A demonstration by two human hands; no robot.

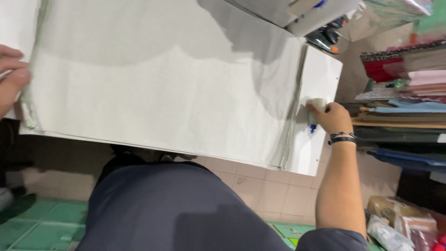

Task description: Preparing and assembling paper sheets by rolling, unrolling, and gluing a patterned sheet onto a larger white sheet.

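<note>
A flat white rectangular table top point(325, 69) is seen from above, its bare surface shown only along the right edge. A thick stack of large pale grey fabric sheets point(162, 93) is laid directly on it, covering nearly all of it and overhanging the near edge. Below the table top, a floor of beige square tiles point(260, 190) is seen.

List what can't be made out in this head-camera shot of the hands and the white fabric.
- Left hand: cut off by the picture's left edge; its grip on the fabric is unclear.
- White object under the right hand: mostly covered by the fingers, its kind unclear.
- Table: hidden beneath the fabric except its right end.
- Stacked cloth: cut by the right edge.
</note>
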